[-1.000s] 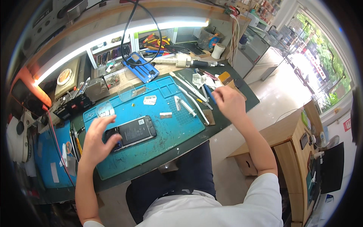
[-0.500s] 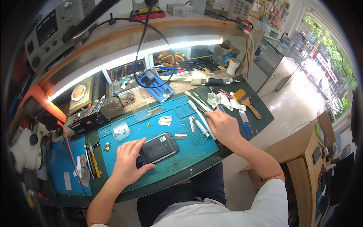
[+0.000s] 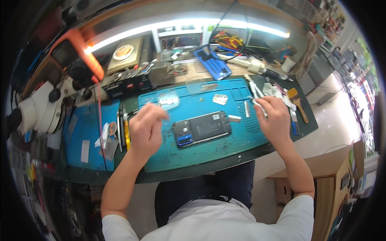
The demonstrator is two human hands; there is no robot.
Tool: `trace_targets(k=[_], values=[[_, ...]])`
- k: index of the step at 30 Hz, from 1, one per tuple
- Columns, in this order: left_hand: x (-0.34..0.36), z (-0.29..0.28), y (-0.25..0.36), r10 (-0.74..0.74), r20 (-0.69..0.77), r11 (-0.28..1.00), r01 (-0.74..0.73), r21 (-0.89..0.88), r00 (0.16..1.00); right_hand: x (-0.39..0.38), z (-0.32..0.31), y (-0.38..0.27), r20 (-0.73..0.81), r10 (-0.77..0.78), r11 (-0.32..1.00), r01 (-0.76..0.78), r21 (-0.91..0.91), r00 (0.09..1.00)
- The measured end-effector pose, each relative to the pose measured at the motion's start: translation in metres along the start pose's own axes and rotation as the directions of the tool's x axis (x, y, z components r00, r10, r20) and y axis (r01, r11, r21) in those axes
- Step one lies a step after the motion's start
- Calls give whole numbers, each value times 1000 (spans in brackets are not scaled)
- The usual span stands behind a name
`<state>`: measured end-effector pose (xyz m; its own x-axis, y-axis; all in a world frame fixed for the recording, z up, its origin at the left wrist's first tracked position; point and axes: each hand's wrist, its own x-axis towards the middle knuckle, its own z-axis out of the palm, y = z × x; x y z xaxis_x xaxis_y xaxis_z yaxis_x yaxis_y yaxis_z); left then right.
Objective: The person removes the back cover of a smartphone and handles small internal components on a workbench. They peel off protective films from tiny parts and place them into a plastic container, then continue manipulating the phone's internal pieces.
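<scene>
An opened smartphone (image 3: pixel 211 127) lies on the blue work mat (image 3: pixel 169 160), its black battery exposed and a blue part at its left end. My left hand (image 3: pixel 145 128) is raised beside that end, apart from the phone. Its fingers are bent and smeared by motion, and I see nothing in them. At the mat's right side my right hand (image 3: pixel 276 118) has its fingers closed around a white syringe (image 3: pixel 258 105), which they partly hide. A thin silver strip (image 3: pixel 247 109) lies left of those fingers, and a small pale strip (image 3: pixel 234 118) is right of the phone.
Behind the phone are small white strips (image 3: pixel 220 99) and a clear dish (image 3: pixel 169 101). A blue phone housing (image 3: pixel 212 64) leans at the back. A brush (image 3: pixel 298 102) lies far right, a microscope (image 3: pixel 40 108) stands left, and a black cable (image 3: pixel 213 34) hangs overhead.
My left hand has lifted off the phone and moved left of it. The fingers of my right hand have come onto the syringe. The whole view has shifted, showing more of the left side.
</scene>
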<state>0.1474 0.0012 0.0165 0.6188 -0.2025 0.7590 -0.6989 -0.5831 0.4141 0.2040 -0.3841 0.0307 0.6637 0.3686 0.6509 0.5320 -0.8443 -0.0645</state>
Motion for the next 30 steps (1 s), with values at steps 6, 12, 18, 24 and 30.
trace_targets(k=[6,12,18,24,30], values=[[13,-26,37,-360,-53,926,350,-140,932,-10,-30,17,-45,180,952,-162,259,983],[-50,-3,119,367,289,923,-384,4,884,-5,-57,6,-253,-15,1000,8,-28,967],[-85,-33,87,-28,279,969,-42,242,960,-44,-67,60,-126,283,901,-219,375,951],[-96,-47,70,-234,-24,935,232,268,972,-11,-46,34,-66,243,946,-222,235,968],[-25,-26,40,-95,17,915,81,394,995,55,37,16,153,4,967,-42,250,988]])
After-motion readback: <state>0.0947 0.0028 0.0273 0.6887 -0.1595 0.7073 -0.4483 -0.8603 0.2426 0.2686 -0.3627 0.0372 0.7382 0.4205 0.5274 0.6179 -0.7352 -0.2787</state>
